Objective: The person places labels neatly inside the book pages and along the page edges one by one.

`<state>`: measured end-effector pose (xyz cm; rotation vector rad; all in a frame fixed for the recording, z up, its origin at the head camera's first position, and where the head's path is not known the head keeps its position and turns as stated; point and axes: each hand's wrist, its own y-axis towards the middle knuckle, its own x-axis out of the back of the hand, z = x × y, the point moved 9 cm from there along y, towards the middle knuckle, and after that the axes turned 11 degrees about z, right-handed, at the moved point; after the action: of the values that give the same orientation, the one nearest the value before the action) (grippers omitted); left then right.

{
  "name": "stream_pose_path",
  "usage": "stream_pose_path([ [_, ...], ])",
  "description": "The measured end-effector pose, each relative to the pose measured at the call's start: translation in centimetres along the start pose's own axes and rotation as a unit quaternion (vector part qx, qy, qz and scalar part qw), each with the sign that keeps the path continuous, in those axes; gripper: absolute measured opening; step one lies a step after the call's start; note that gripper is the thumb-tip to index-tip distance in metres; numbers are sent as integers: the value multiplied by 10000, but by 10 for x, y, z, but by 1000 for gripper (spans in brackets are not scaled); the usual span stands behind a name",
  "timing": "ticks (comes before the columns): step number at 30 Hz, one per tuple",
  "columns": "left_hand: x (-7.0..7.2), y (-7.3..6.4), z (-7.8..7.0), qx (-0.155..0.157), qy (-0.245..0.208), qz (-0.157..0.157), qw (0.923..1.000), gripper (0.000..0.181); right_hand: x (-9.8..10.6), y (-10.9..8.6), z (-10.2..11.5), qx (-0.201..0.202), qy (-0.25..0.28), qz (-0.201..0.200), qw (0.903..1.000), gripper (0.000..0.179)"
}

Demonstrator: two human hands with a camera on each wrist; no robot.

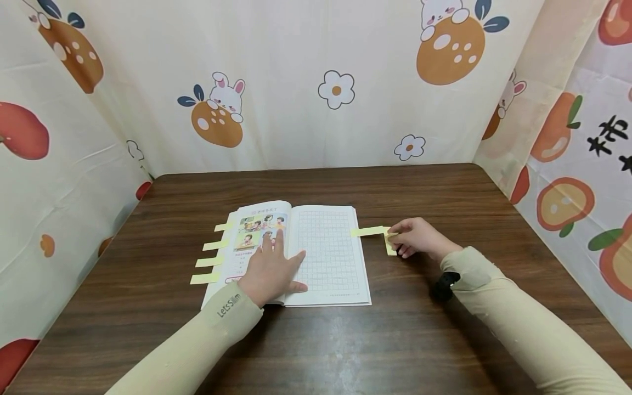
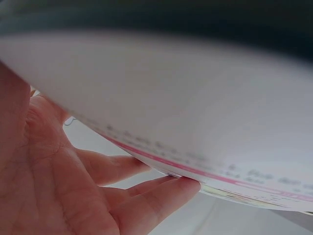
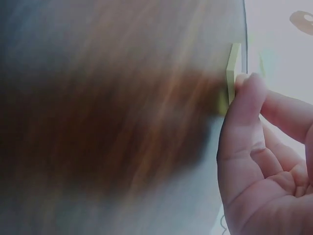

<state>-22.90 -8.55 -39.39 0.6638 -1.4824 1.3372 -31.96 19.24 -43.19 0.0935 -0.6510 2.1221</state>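
An open book (image 1: 328,258) lies on the table, its left page with coloured pictures and its right page with a printed grid. Across the left page and the middle fold, my left hand (image 1: 271,269) rests with spread fingers. The left wrist view shows the fingers (image 2: 161,203) against the page. To the right of the book, my right hand (image 1: 417,238) pinches a small pad of yellow sticky notes (image 3: 234,68) between thumb and fingertip. One yellow sticky strip (image 1: 370,231) reaches from the right page's edge to the pad.
Several yellow strips (image 1: 212,246) stick out from the book's left edge. The brown wooden table (image 1: 326,351) meets a printed curtain (image 1: 291,131) at its back and sides. A black device (image 1: 446,282) sits at the right wrist.
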Motion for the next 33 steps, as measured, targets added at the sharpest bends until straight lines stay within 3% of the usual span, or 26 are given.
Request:
stream_pose_path([
  [9,-4,1,1,57,-81,145,9998,78,0,0,-8,-178,1015,235,9944,31],
  [19,-2,-1,0,-55,51,-104,9999,76,-7,3,-2,106,2249,455,9733,22],
  [24,-1,-1,0,-46,84,-128,9999,75,-7,3,-1,-1,2312,394,9721,14],
  [33,0,-1,0,-76,169,-186,9997,75,-7,3,-3,-273,2155,317,9756,15],
])
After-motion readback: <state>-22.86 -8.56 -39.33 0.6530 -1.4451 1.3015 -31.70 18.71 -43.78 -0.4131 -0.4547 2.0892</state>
